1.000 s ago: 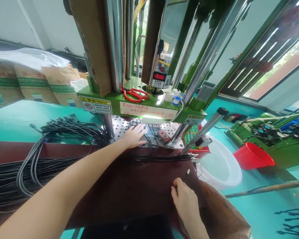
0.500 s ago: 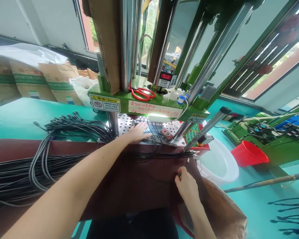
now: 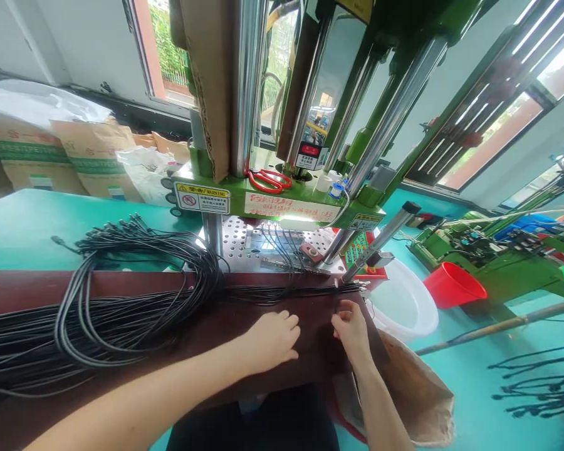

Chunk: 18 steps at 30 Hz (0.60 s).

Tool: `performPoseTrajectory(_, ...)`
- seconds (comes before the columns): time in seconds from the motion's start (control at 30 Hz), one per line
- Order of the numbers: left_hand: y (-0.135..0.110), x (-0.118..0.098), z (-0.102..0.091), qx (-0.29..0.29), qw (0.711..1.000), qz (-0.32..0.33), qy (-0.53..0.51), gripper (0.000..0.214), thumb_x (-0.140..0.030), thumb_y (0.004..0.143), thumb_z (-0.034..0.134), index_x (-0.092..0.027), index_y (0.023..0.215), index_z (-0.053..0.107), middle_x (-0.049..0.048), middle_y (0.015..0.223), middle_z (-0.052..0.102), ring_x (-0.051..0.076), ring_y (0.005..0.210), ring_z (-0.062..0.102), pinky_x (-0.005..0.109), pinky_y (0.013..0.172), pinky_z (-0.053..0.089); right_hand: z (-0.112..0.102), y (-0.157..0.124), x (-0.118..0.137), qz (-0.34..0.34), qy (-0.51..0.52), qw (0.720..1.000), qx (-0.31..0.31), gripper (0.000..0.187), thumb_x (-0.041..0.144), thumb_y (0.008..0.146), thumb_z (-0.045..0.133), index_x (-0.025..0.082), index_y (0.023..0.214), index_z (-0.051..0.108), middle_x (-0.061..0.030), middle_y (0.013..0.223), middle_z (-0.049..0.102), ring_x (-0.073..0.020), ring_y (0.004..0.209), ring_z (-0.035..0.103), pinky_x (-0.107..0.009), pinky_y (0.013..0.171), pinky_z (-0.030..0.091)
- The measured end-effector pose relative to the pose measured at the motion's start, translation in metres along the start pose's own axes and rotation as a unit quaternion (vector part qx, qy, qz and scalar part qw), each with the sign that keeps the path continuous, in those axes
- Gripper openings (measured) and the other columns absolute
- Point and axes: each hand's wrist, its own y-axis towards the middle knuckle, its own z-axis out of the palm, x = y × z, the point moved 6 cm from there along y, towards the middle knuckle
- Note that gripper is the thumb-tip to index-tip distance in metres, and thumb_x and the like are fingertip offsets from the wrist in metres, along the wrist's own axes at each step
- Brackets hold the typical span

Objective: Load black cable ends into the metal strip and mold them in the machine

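Observation:
My left hand [image 3: 273, 338] rests knuckles-up on the dark brown bench top [image 3: 244, 338], its fingers curled loosely with nothing in them. My right hand [image 3: 351, 329] sits close beside it near the bench's right end, fingertips pinched at the ends of a row of thin black cables [image 3: 301, 291] laid across the bench. Several of those cables run up into the mould plate [image 3: 282, 250] under the green press [image 3: 282, 203]. A large bundle of black cables [image 3: 98, 313] loops over the bench to the left.
Red scissors [image 3: 269, 180] and small tape rolls lie on the press's green deck. A white basin [image 3: 404, 304] and a red bucket [image 3: 451, 285] stand right of the bench, a brown paper sack [image 3: 416, 388] below. Paper sacks [image 3: 89, 156] line the left wall.
My left hand has pulled back from the mould plate to the bench's front edge. My right hand has edged forward to the cable ends. The view has tilted upward slightly.

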Motion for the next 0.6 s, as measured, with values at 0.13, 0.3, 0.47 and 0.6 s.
performPoseTrajectory(0.13,-0.02,0.002,0.011,0.0,1.0,-0.026,-0.014,0.02,-0.027,0.087,0.039,-0.017,0.079,0.055,0.005,0.082,0.06,0.019,0.075,0.055,0.028,0.059,0.042,0.013,0.013,0.036,-0.04,0.148,0.985,0.073,0.023,0.025,0.067,0.047,0.014,0.086,0.053,0.0073,0.045,0.045,-0.0078,0.035,0.039,-0.019,0.037,0.03)
performPoseTrajectory(0.3,-0.013,0.03,-0.008,-0.006,0.986,-0.101,-0.132,0.023,-0.041,0.084,0.044,-0.02,0.084,0.054,0.0018,0.081,0.063,0.018,0.073,0.059,0.027,0.061,0.04,0.046,0.072,0.096,-0.106,0.031,0.981,0.162,0.02,0.032,0.073,0.044,0.016,0.063,0.052,0.0066,0.033,0.04,-0.0086,0.03,0.04,-0.018,0.034,0.029)
performPoseTrajectory(0.47,0.013,0.078,-0.035,-0.092,0.955,-0.212,-0.185,0.02,-0.033,0.085,0.04,-0.02,0.083,0.055,0.0011,0.077,0.064,0.017,0.071,0.059,0.027,0.063,0.039,0.072,0.134,0.133,-0.15,-0.053,0.979,0.125,0.018,0.016,0.073,0.043,0.013,0.066,0.059,0.0047,0.04,0.047,-0.0083,0.036,0.044,-0.018,0.041,0.033)
performPoseTrajectory(0.6,0.031,0.103,-0.031,-0.091,0.948,-0.248,-0.176,0.016,-0.031,0.082,0.045,-0.02,0.08,0.057,0.0013,0.075,0.065,0.018,0.071,0.059,0.027,0.063,0.038,0.087,0.16,0.14,-0.195,-0.136,0.968,0.08,0.021,0.014,0.074,0.045,0.011,0.066,0.064,-0.0012,0.05,0.057,-0.0115,0.046,0.052,-0.021,0.05,0.038)
